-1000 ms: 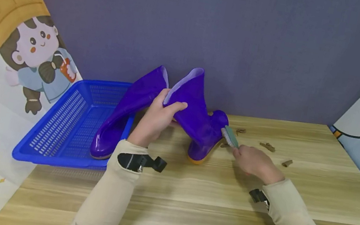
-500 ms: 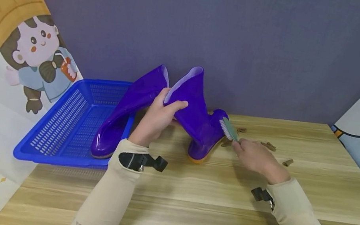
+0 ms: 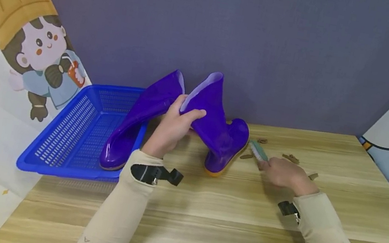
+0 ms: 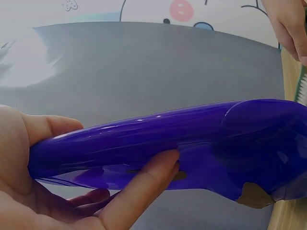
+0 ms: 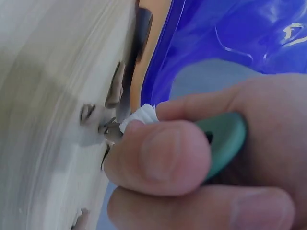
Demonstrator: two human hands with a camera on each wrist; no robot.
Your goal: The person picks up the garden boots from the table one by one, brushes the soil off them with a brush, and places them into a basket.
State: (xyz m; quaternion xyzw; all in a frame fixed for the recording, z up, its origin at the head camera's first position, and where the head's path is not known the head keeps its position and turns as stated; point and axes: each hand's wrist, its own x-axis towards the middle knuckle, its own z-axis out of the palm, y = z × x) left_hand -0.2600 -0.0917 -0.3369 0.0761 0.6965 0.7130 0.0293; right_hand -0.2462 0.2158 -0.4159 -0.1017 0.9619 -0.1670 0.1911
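My left hand [image 3: 171, 126] grips the upper shaft of a purple rubber boot [image 3: 217, 132], thumb on one side and fingers on the other. The boot leans, its pale-lined opening toward me and its orange-edged sole [image 5: 139, 72] turned to the right. A brown patch [image 4: 255, 195] clings to the boot in the left wrist view. My right hand [image 3: 284, 175] holds a green brush [image 3: 260, 151] with white bristles, a little right of the boot's foot. In the right wrist view, thumb and fingers cover most of the brush's handle [image 5: 225, 141].
A second purple boot [image 3: 138, 120] leans in a blue plastic basket [image 3: 25, 159] on the left. Several brown scraps [image 3: 291, 158] lie on the wooden table [image 3: 220, 239] right of the held boot. A grey panel [image 3: 235, 24] stands behind the table.
The brush first swept up over the foot of the boot, then came off it to the right and slightly down. My left hand keeps its grip on the boot in nearly the same place.
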